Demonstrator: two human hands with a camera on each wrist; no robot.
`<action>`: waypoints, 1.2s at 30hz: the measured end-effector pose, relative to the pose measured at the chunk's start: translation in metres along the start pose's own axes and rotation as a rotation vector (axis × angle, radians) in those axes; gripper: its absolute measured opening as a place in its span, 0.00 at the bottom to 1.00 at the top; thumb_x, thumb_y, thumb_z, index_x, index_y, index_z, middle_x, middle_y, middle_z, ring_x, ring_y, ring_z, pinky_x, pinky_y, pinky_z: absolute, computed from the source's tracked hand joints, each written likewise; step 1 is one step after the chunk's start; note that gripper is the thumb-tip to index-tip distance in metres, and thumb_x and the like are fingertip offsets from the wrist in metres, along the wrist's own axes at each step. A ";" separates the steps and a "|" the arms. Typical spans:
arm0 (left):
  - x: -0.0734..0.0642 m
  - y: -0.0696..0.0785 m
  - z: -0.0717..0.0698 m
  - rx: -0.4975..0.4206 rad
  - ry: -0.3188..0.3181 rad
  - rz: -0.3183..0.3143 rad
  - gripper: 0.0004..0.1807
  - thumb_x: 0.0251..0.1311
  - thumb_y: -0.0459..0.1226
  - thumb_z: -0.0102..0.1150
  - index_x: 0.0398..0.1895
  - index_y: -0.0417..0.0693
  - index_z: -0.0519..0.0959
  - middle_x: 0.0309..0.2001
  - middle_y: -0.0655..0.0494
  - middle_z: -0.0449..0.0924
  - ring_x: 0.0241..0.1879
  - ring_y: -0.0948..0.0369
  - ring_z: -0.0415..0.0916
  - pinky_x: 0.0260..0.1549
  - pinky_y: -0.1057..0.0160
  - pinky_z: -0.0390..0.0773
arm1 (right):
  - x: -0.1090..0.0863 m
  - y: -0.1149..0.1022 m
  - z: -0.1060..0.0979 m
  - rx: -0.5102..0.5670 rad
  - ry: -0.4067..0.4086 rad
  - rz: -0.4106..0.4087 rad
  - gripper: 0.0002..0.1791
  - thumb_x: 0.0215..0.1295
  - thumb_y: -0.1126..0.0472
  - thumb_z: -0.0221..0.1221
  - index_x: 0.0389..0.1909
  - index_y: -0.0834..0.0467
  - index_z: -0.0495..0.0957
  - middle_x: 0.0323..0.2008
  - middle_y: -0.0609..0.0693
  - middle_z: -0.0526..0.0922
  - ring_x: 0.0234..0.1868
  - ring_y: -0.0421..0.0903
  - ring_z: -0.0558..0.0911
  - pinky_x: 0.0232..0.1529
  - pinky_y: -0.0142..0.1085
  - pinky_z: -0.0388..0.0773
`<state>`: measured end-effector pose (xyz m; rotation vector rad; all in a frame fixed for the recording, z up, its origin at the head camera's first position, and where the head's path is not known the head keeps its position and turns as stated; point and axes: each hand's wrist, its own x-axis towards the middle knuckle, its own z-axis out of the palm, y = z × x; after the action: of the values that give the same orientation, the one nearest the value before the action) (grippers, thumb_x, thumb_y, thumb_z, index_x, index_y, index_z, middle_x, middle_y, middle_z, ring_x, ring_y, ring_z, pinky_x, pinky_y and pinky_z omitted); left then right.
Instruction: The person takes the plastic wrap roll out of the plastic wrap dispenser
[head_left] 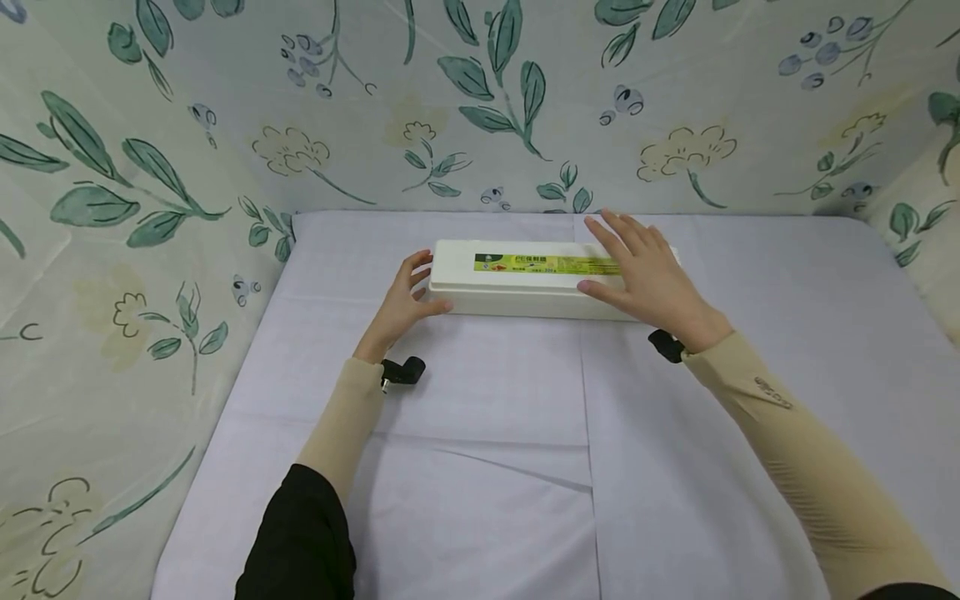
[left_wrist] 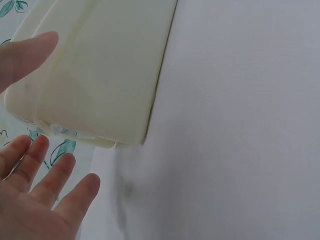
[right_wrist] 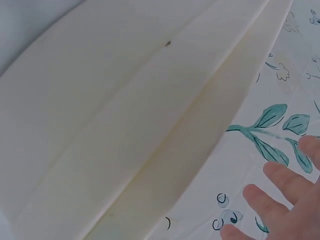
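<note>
Box (head_left: pixel 517 302), smooth, oblong, lies near left hand (head_left: pixel 397 315) and right hand (head_left: pixel 654 273), each grip apart.

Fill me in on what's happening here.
A person has both bare hands at a long white box lying on a table covered with pale cloth. The left hand is at the box's left end, its fingers apart from it; whether the thumb touches is unclear. The right hand, fingers spread, is by the right end and, seen from the head, hides part of the yellow-green label. Neither hand grips the box.
</note>
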<state>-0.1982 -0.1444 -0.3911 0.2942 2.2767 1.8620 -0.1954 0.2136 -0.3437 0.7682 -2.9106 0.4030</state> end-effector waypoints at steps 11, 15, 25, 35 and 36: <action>0.020 -0.031 -0.008 -0.044 -0.022 0.026 0.54 0.46 0.22 0.69 0.73 0.44 0.46 0.74 0.48 0.45 0.72 0.51 0.43 0.68 0.56 0.48 | 0.009 -0.010 0.006 0.030 -0.007 -0.071 0.50 0.61 0.41 0.61 0.76 0.53 0.45 0.74 0.58 0.47 0.73 0.59 0.46 0.67 0.59 0.40; 0.024 -0.035 -0.010 -0.041 -0.037 0.032 0.54 0.47 0.22 0.68 0.74 0.45 0.45 0.74 0.50 0.44 0.73 0.53 0.43 0.68 0.57 0.48 | 0.012 -0.013 0.008 0.035 -0.012 -0.109 0.51 0.59 0.41 0.63 0.76 0.53 0.46 0.74 0.58 0.47 0.72 0.60 0.48 0.67 0.59 0.41; 0.024 -0.028 -0.012 -0.075 -0.083 -0.058 0.56 0.47 0.22 0.67 0.75 0.44 0.42 0.75 0.50 0.40 0.73 0.55 0.42 0.68 0.58 0.48 | 0.020 -0.021 0.012 0.043 -0.060 -0.161 0.54 0.56 0.38 0.64 0.76 0.51 0.45 0.74 0.57 0.46 0.72 0.58 0.47 0.66 0.61 0.42; 0.033 -0.040 -0.014 -0.126 -0.118 -0.101 0.58 0.46 0.20 0.68 0.76 0.46 0.40 0.76 0.51 0.37 0.73 0.56 0.39 0.68 0.59 0.45 | 0.032 -0.026 0.021 0.057 -0.134 -0.185 0.56 0.54 0.38 0.66 0.76 0.51 0.45 0.74 0.56 0.45 0.72 0.59 0.46 0.66 0.62 0.41; 0.034 -0.041 -0.013 -0.120 -0.120 -0.102 0.59 0.46 0.21 0.68 0.76 0.47 0.40 0.76 0.52 0.38 0.73 0.56 0.39 0.68 0.59 0.45 | 0.033 -0.027 0.021 0.058 -0.140 -0.185 0.56 0.53 0.38 0.66 0.76 0.51 0.45 0.74 0.56 0.45 0.72 0.59 0.46 0.66 0.62 0.41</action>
<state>-0.2358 -0.1559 -0.4290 0.2592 2.0536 1.8675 -0.2114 0.1696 -0.3525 1.1063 -2.9303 0.4324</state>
